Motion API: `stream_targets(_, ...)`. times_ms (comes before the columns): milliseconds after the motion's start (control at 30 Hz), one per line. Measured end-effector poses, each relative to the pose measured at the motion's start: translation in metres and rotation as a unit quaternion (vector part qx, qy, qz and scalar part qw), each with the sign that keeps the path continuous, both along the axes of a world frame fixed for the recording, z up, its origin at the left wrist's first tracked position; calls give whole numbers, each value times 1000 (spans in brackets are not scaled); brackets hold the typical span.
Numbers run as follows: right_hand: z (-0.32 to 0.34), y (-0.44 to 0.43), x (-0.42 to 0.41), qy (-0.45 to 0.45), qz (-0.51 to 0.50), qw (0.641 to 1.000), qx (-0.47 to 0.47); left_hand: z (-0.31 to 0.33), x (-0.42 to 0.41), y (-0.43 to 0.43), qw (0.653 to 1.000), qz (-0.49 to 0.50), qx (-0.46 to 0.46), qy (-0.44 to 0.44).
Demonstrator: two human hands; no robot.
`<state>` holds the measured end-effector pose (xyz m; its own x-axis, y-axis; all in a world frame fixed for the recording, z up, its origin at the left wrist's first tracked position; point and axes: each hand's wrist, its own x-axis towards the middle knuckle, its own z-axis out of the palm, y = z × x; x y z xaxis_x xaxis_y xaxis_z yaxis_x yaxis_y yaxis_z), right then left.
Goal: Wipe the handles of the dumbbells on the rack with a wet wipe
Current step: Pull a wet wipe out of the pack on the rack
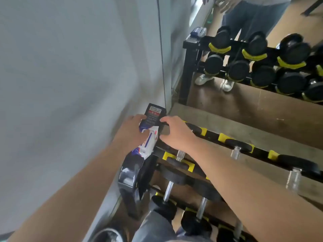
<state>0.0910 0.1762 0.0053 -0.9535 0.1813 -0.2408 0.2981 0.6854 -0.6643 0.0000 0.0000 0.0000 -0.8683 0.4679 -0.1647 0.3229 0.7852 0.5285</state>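
Blue-and-white wet wipe pack [147, 140] is lying on the left end of the rack [260, 151], beside the dumbbells [236, 145]. Left hand [132, 130] is curling its grip round the pack; right hand [174, 133] is hovering half-curled at its right edge, hold unclear.

Single view, head-worn, wide-angle. Aimed forward and steeply down, rolled to one side, with the rack [211, 137] running diagonally from frame centre to the lower right edge. Positioned close above the rack's left end, looking along its tiers of dumbbells [237, 145]. Left hand [134, 130] and right hand [176, 133] near, meeting just left of centre at the wipe pack [148, 142]. Left half of frame filled by grey wall [61, 67], near and blurred. Upper right taken by a mirror [227, 105] facing back toward the camera, giving a reflected second look at the same rack and dumbbells, plus a person's legs [248, 20] and white shoes [203, 79].
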Motion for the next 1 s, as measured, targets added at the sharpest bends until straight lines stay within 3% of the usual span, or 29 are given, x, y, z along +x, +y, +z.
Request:
stream_targets(267,-87,-35,-50,-119,3,993,-3,-62,-47,-14,994,-30,-72,-83)
stream_targets(433,-98,-49,-54,-158,-4,987,6,-97,-60,-15,987,-59,-85,-122)
stream_targets(667,-121,-56,-59,-203,-7,979,-6,-126,-62,-8,986,-77,-125,-84)
stream_targets(1000,-129,-62,-57,-224,-7,974,-19,-134,-55,11,985,-29,-163,-58)
